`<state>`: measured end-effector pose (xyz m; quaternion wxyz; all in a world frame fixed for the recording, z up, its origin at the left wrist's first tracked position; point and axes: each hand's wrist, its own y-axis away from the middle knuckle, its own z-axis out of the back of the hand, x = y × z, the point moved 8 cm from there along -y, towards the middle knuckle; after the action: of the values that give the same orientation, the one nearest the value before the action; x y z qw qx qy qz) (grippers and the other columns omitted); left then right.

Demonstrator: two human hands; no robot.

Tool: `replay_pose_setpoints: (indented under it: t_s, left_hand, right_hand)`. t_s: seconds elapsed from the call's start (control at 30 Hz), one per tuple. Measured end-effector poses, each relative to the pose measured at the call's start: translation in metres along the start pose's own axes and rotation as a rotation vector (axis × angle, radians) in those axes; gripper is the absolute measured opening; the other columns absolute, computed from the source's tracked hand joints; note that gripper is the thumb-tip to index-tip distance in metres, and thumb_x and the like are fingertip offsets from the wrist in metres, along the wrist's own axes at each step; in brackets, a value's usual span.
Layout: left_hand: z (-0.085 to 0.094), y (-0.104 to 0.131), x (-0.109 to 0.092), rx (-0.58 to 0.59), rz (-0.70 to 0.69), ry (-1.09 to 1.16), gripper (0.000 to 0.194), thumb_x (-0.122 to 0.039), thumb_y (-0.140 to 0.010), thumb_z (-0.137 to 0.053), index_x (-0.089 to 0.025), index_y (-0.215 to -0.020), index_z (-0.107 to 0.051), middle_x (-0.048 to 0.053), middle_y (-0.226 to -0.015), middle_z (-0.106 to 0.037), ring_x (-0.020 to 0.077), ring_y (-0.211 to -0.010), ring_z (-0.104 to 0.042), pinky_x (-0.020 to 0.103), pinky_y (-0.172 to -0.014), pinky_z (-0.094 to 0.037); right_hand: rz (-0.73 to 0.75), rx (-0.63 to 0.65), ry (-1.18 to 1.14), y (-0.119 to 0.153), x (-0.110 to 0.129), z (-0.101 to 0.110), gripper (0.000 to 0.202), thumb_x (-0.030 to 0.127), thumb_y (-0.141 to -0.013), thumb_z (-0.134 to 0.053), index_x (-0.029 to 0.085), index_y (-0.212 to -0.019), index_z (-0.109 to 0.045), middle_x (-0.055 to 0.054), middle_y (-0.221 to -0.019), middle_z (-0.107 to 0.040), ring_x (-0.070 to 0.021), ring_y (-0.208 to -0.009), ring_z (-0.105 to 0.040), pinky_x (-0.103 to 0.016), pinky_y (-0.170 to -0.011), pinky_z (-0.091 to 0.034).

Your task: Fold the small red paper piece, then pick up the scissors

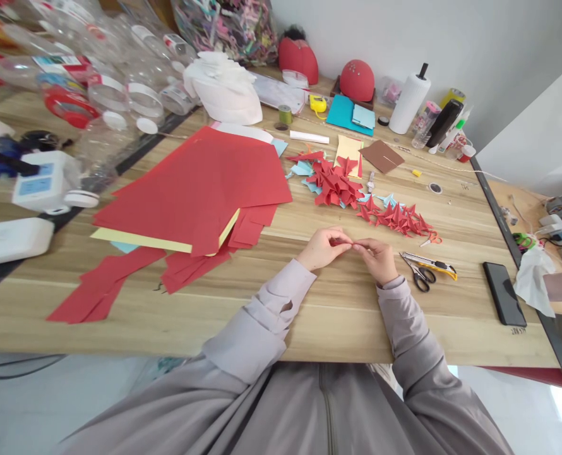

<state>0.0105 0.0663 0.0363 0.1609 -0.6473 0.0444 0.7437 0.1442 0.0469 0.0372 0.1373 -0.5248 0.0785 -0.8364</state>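
small red paper piece, pinched between fingertips, above table

Setting: a craft workroom. Wooden desk carries red paper sheets, folded paper shapes at centre, scissors and a utility knife lower right; empty plastic bottles heaped upper left (likely craft stock).
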Motion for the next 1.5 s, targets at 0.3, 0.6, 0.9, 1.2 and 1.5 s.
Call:
replay_pose_setpoints:
  t_s: [0.3, 0.6, 0.9, 1.2, 1.5]
  left_hand:
    - [0.000, -0.001, 0.007, 0.040, 0.015, -0.068, 0.010, -0.021, -0.069, -0.062, -0.014, -0.069, -0.069, 0.001, -0.069, -0.055, 0.0098, -0.057, -0.048, 0.024, -0.054, -0.037]
    - [0.004, -0.001, 0.009, 0.106, -0.014, -0.179, 0.011, -0.022, -0.070, -0.062, -0.014, -0.071, -0.069, 0.001, -0.066, -0.054, 0.0110, -0.061, -0.051, 0.023, -0.057, -0.040]
    - [0.006, -0.001, 0.002, 0.078, -0.081, -0.184, 0.010, -0.023, -0.071, -0.062, -0.014, -0.072, -0.068, 0.002, -0.071, -0.056, 0.0114, -0.066, -0.053, 0.024, -0.063, -0.043]
    - [0.000, 0.002, 0.008, 0.128, 0.074, 0.038, 0.022, -0.033, -0.073, -0.063, -0.012, -0.076, -0.069, 0.002, -0.061, -0.063, 0.0100, -0.051, -0.054, 0.023, -0.055, -0.044]
    - [-0.010, 0.004, 0.011, 0.148, 0.171, 0.196, 0.025, -0.036, -0.070, -0.067, -0.011, -0.073, -0.071, 0.006, -0.068, -0.070, 0.0135, -0.058, -0.061, 0.024, -0.057, -0.049]
  right_hand:
    - [0.051, 0.076, 0.140, 0.000, 0.001, -0.004, 0.014, 0.027, -0.080, -0.059, 0.023, -0.085, -0.072, -0.003, -0.082, -0.074, -0.0187, -0.074, -0.068, -0.030, -0.072, -0.053]
    - [0.164, 0.122, 0.321, 0.002, 0.009, -0.008, 0.018, 0.020, -0.083, -0.054, 0.019, -0.086, -0.071, -0.007, -0.084, -0.073, -0.0199, -0.078, -0.068, -0.030, -0.073, -0.052]
    - [0.088, 0.112, 0.151, 0.002, 0.011, -0.004, 0.017, 0.026, -0.080, -0.060, 0.020, -0.091, -0.071, -0.007, -0.089, -0.074, -0.0199, -0.081, -0.069, -0.031, -0.074, -0.054]
    - [-0.026, 0.026, -0.066, 0.001, 0.003, -0.001, 0.014, 0.029, -0.079, -0.061, 0.020, -0.083, -0.070, -0.005, -0.079, -0.073, -0.0187, -0.073, -0.068, -0.030, -0.071, -0.054]
    - [-0.146, 0.007, -0.271, 0.002, -0.008, -0.003, 0.019, 0.036, -0.072, -0.068, 0.019, -0.079, -0.067, -0.004, -0.074, -0.071, -0.0180, -0.070, -0.067, -0.032, -0.071, -0.054]
